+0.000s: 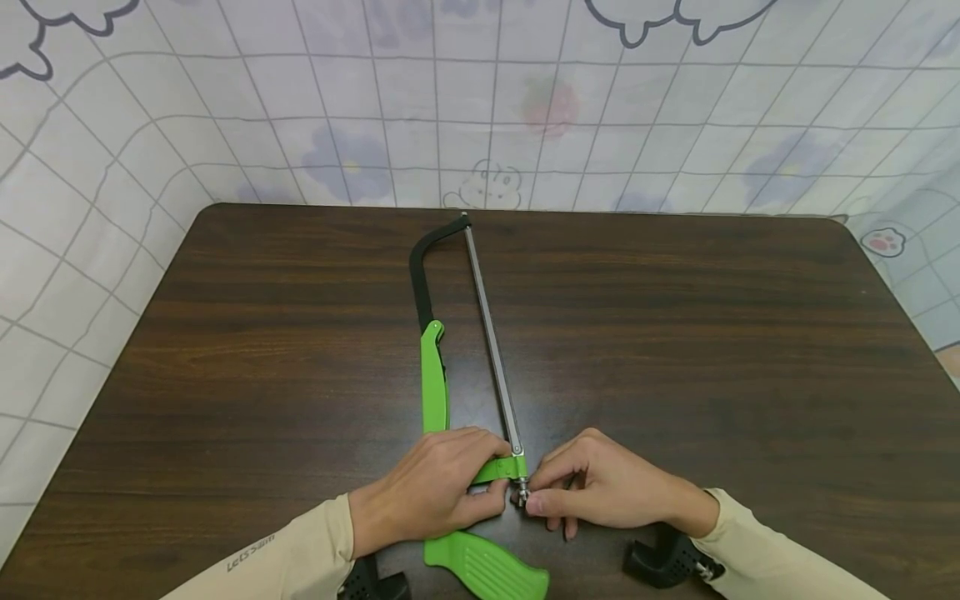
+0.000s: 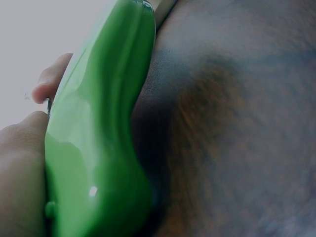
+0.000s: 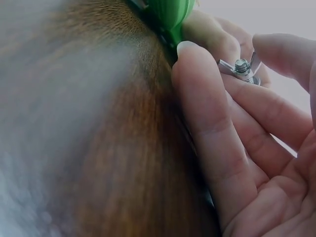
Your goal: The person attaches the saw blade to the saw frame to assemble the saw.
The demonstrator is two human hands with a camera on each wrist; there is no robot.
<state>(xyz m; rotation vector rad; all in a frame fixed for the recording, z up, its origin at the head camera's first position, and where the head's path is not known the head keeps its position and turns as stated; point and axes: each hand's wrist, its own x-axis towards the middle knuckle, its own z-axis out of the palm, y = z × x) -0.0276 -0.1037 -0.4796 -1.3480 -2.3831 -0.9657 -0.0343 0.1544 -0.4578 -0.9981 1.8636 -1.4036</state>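
A hacksaw point(image 1: 433, 379) with a green body and a black front frame lies on the brown table, its grey blade bar point(image 1: 487, 325) running along the right side. My left hand point(image 1: 435, 479) grips the green frame near the handle, fingers over the crosspiece and thumb below it. The green handle point(image 1: 487, 567) sticks out under that hand; in the left wrist view the green body point(image 2: 98, 128) fills the middle. At the blade's near end, my right hand point(image 1: 600, 483) pinches a small metal wing nut point(image 3: 242, 69) on its threaded bolt between thumb and fingers.
The dark wood-grain table point(image 1: 712, 358) stretches out on both sides of the saw. A white sheet point(image 1: 637, 108) with a grid and cartoon prints hangs behind and beside it. Black devices point(image 1: 660, 558) sit at both wrists.
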